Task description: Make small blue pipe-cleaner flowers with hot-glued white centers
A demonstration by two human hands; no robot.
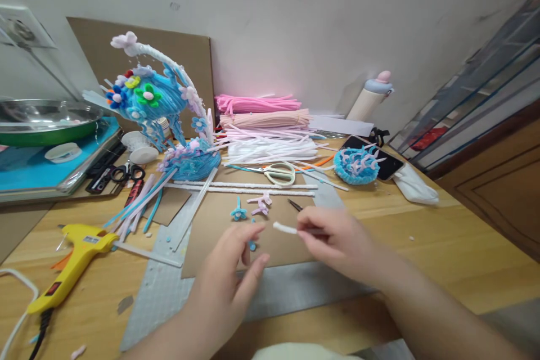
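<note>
My right hand (333, 239) pinches a short white pipe cleaner (285, 228), whose free end points left over a sheet of cardboard (211, 236). Opposite it, my left hand (236, 261) is empty, thumb and fingers apart. Just beyond my hands a blue pipe-cleaner flower (238, 211) and small pale-pink pipe-cleaner pieces (261, 203) lie on the cardboard. Another small blue piece (252, 245) is partly covered by my left fingers. The dark tip of a pointed tool (295, 205) shows behind my right hand. Two long white twisted stems (253, 188) lie across the cardboard's far edge.
A yellow glue gun (78, 261) lies left, its cord trailing. Behind stands a blue pipe-cleaner jellyfish (156, 95) on a decorated base. Pink and white pipe-cleaner bundles (270, 149), scissors (280, 173), a blue fuzzy ring-shaped piece (356, 166), a phone (390, 163) and a bottle (368, 98) line the back.
</note>
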